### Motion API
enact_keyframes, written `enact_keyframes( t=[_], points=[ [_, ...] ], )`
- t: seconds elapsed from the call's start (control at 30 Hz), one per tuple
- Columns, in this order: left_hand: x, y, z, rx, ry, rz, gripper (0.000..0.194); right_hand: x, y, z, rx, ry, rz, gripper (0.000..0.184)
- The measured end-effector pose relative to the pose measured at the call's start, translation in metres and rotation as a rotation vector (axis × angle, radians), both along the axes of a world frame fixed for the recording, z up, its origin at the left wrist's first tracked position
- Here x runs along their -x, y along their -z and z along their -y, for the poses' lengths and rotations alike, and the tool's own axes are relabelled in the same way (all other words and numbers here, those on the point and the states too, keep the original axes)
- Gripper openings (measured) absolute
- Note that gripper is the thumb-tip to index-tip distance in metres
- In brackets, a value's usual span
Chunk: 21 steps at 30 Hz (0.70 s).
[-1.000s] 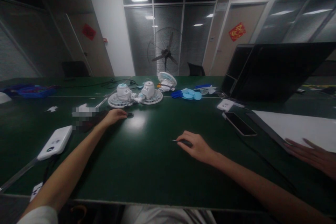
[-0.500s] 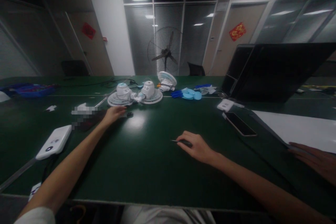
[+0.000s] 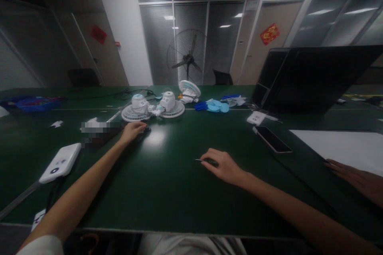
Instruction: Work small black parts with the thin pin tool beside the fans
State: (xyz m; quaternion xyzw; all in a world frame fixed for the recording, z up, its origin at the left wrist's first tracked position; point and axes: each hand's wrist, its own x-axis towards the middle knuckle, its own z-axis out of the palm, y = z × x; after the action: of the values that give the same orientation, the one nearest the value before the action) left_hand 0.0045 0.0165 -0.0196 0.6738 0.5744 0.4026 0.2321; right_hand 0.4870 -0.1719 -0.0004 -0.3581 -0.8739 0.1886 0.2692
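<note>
My left hand [image 3: 133,131] reaches out over the table, just in front of the small white fans. Its fingers are closed at a small black object [image 3: 147,130], mostly covered by the fingertips; its kind is too dark to make out. Nearer to me, my right hand [image 3: 223,165] rests low over the tabletop. It is closed around the dark handle of a screwdriver [image 3: 212,162], whose thin metal shaft points left. Two white fans [image 3: 137,105] lie face down, joined near the middle, and a third fan [image 3: 189,91] leans behind them.
Blue gloves and light-blue discs [image 3: 218,106] lie right of the fans. A phone [image 3: 273,140], a white device [image 3: 256,118] and a large black monitor [image 3: 317,81] occupy the right side. Another person's hand [image 3: 356,177] touches a white sheet [image 3: 341,145]. At left are a white power bank [image 3: 61,163] and a blue tray [image 3: 37,104].
My left hand has shifted slightly right, and its fingertips now cover more of the small black object. My right hand keeps its hold on the screwdriver. The view has moved a little.
</note>
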Motion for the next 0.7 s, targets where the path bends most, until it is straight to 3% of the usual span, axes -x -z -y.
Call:
enact_keyframes(
  t=[0.4,0.7],
  points=[
    [-0.008,-0.008,0.009,0.030,-0.041,-0.140,0.051,0.001,-0.002,0.000,-0.017,0.002,-0.007,0.021],
    [-0.020,-0.015,0.020,-0.150,0.028,-0.328,0.038,0.004,-0.010,0.005,-0.002,0.015,-0.022,0.018]
  ],
)
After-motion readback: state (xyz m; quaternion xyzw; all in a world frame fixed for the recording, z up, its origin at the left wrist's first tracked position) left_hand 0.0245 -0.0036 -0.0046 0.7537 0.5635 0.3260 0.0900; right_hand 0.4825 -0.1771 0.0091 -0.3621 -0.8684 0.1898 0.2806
